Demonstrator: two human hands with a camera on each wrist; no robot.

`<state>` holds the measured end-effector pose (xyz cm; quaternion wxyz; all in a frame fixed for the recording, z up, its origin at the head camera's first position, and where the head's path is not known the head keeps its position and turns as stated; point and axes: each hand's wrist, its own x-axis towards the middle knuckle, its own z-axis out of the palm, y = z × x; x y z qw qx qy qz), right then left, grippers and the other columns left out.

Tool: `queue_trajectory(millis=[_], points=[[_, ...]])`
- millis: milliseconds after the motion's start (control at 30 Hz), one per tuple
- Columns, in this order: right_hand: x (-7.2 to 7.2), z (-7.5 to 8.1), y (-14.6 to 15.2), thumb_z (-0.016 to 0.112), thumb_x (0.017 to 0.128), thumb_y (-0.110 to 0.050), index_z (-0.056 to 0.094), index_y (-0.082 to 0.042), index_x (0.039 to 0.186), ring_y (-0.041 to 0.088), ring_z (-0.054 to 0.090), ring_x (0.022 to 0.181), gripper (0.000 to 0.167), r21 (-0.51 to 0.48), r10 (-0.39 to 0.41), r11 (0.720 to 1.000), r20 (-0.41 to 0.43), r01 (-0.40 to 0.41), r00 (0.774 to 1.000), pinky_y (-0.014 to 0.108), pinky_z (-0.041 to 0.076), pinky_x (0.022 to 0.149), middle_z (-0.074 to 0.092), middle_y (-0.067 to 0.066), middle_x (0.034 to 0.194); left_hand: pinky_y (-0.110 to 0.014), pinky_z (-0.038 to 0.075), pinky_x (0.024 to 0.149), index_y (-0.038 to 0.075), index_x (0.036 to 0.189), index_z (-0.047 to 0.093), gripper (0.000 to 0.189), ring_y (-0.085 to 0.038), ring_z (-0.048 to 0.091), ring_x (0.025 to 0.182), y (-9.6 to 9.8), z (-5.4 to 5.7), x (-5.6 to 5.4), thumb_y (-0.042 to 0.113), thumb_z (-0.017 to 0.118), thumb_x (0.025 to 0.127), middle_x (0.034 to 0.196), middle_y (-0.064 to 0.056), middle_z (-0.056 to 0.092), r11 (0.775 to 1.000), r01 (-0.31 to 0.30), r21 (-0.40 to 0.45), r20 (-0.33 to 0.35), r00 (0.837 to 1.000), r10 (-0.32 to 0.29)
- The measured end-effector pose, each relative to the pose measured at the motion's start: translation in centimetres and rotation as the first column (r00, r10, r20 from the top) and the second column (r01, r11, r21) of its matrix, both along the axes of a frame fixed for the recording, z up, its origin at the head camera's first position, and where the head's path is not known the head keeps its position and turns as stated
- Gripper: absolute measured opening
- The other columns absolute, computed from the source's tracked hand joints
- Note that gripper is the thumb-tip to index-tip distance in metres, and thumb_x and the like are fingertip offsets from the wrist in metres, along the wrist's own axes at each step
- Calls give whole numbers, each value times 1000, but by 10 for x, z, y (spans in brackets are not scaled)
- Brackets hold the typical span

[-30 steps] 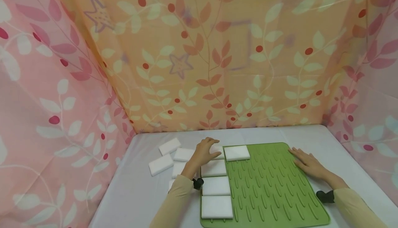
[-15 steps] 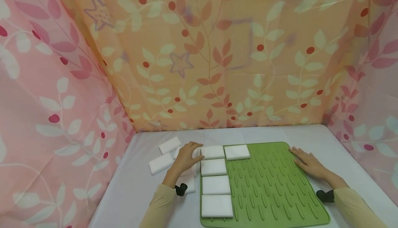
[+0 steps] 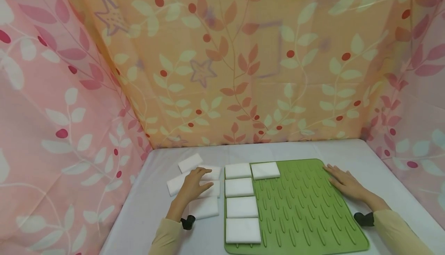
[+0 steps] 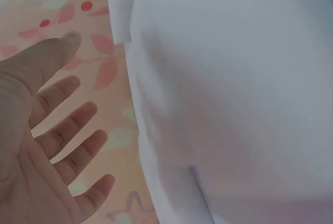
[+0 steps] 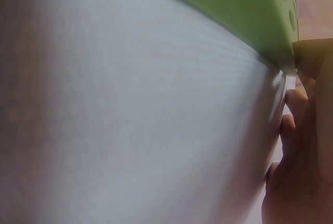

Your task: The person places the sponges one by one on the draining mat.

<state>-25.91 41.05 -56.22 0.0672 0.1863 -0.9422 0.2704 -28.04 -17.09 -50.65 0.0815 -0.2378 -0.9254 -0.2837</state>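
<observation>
My left hand (image 3: 191,187) is over a loose group of white rectangular blocks that look like sponges, partly covering some of them. In the left wrist view the fingers of the left hand (image 4: 47,141) are spread and relaxed, holding nothing. One loose sponge block (image 3: 205,208) lies just below that hand and another sponge block (image 3: 189,163) lies behind it. My right hand (image 3: 347,183) rests with extended fingers on the right edge of a green ridged mat (image 3: 302,204). Several blocks form a column along the mat's left side, the nearest block (image 3: 242,230) at the front. One block (image 3: 265,170) starts a second column at the back.
A white-covered table (image 3: 135,216) carries everything. Patterned cloth (image 3: 222,62) hangs behind it and on both sides. The mat's surface right of the blocks shows bare ridges.
My left hand has moved leftward and nearer, from the back-left block on the mat to the loose blocks, uncovering that block. The right hand stays in place.
</observation>
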Motion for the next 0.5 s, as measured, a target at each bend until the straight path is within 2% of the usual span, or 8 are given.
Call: queue_trajectory(millis=[300,500], points=[[-1,-1,0,51,95,-18,37,-2,140,58,25,125,50,9,0,1000,-19,0,1000,73,10,94,34,34,138,-57,37,92,13,123,59,46,-36,49,114,-34,-9,2,29,71,81,123,-9,55,995,-96,16,11,995,96],[0,-1,-1,50,95,-18,37,-1,140,58,25,125,50,4,5,1000,-20,-5,1000,73,9,95,34,35,137,-60,38,89,12,125,57,50,-37,46,115,-58,-19,1,30,72,80,124,-10,53,985,-169,-25,15,985,170]])
